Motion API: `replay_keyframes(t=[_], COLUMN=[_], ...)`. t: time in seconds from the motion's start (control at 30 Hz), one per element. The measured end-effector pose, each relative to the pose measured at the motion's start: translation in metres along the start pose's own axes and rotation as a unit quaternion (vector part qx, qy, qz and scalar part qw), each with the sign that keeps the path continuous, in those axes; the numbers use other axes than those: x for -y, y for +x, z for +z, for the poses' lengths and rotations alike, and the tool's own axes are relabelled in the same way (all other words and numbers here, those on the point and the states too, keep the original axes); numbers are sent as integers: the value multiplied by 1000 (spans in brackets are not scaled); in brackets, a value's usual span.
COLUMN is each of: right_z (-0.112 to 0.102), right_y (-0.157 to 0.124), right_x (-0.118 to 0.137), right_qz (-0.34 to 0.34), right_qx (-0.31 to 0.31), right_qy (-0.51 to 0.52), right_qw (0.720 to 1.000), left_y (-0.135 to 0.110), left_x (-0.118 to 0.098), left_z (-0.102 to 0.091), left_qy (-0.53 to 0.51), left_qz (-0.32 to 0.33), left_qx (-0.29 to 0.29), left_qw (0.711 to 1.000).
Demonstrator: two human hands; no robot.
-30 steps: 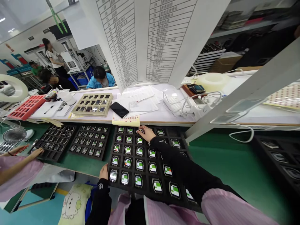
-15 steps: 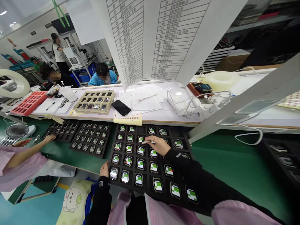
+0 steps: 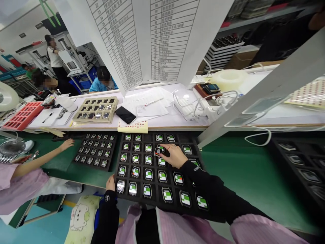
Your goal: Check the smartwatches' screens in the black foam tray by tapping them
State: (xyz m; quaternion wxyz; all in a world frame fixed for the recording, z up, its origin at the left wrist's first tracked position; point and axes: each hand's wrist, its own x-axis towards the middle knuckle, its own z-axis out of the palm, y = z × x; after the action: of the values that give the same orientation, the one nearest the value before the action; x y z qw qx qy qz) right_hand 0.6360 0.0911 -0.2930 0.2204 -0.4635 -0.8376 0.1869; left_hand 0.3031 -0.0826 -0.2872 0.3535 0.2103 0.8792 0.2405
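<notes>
A large black foam tray (image 3: pixel 154 169) in front of me holds rows of square smartwatches, many with green and white screens lit. My right hand (image 3: pixel 175 155) is over its middle and pinches one smartwatch (image 3: pixel 158 151) between thumb and fingers. That watch is tilted, with some green and orange on its face. Below it, another smartwatch (image 3: pixel 162 176) lies in its cell. My left hand (image 3: pixel 110 184) grips the tray's left edge near the front corner; part of its fingers is hidden.
Left is a second watch tray (image 3: pixel 95 149), with a co-worker's hand (image 3: pixel 67 144) beyond it. On the shelf lie a phone (image 3: pixel 125 115), a beige tray (image 3: pixel 95 110) and a white power strip (image 3: pixel 185 108). A metal post (image 3: pixel 254 84) slants at right; paper lists (image 3: pixel 142 40) hang overhead.
The thin, edge-on object in my right hand now shows as a watch face, turned toward me. The view has shifted slightly right. The co-worker's hand has left the dark tray at far left, which is mostly out of sight.
</notes>
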Motion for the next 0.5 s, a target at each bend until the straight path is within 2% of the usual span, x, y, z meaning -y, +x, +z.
replay_keyframes(t=[0.27,0.5], right_z=[10,14], right_y=[6,8], right_x=[14,13], right_qz=[12,-23], right_qx=[39,42], right_qy=[-57,-45], right_qw=[998,998], left_y=[-6,-2], left_x=[-5,-2], left_z=[-2,-1], left_qy=[-27,-41], left_qz=[-25,-39], left_qx=[4,-4], left_qw=[999,998])
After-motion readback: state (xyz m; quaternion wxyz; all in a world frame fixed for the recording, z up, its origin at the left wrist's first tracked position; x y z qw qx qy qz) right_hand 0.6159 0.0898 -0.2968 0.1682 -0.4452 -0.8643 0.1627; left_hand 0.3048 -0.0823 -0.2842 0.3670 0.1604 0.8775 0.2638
